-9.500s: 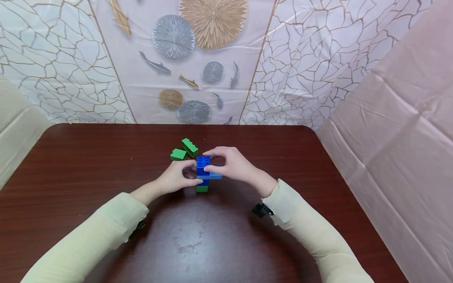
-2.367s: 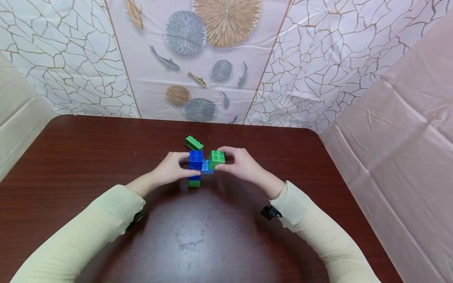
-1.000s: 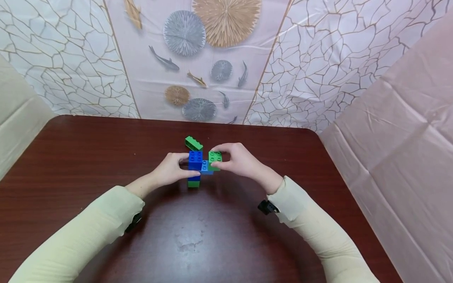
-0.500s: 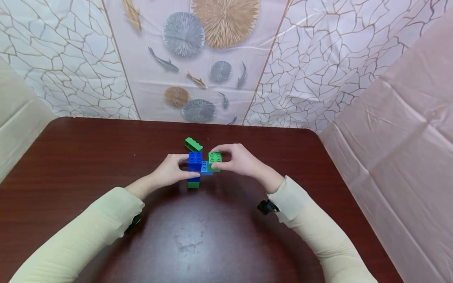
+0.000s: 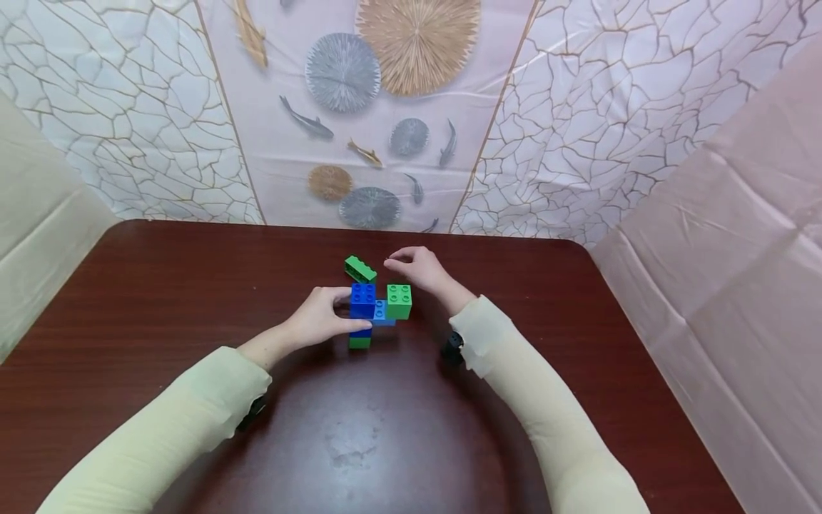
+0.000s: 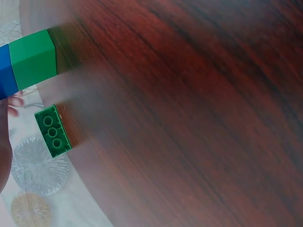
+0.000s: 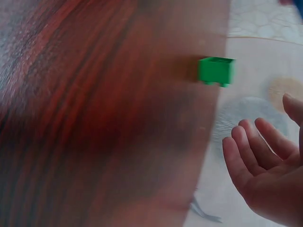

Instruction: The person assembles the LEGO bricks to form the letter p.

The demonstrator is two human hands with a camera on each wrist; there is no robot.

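Note:
My left hand (image 5: 317, 318) pinches a stack of toy building bricks, thumb at the front. Its topmost piece is a dark blue brick (image 5: 362, 300), and a green brick (image 5: 359, 343) forms the bottom. A light blue brick (image 5: 380, 311) juts out to the right, carrying a bright green brick (image 5: 399, 303) on its end. Behind the stack, a loose green brick (image 5: 360, 269) lies on its side; the left wrist view shows the hollow underside of that loose brick (image 6: 53, 131). My right hand (image 5: 420, 270) hovers to its right, fingers loosely bent and holding nothing.
The dark wooden table (image 5: 193, 285) reaches back to a patterned cloth (image 5: 359, 143). A pale cloth wall (image 5: 719, 250) rises on the right, another (image 5: 45, 228) on the left.
Since half a second ago, my right hand has let go of the bright green brick and moved back and right. That brick stays on the light blue one. My left hand keeps its grip.

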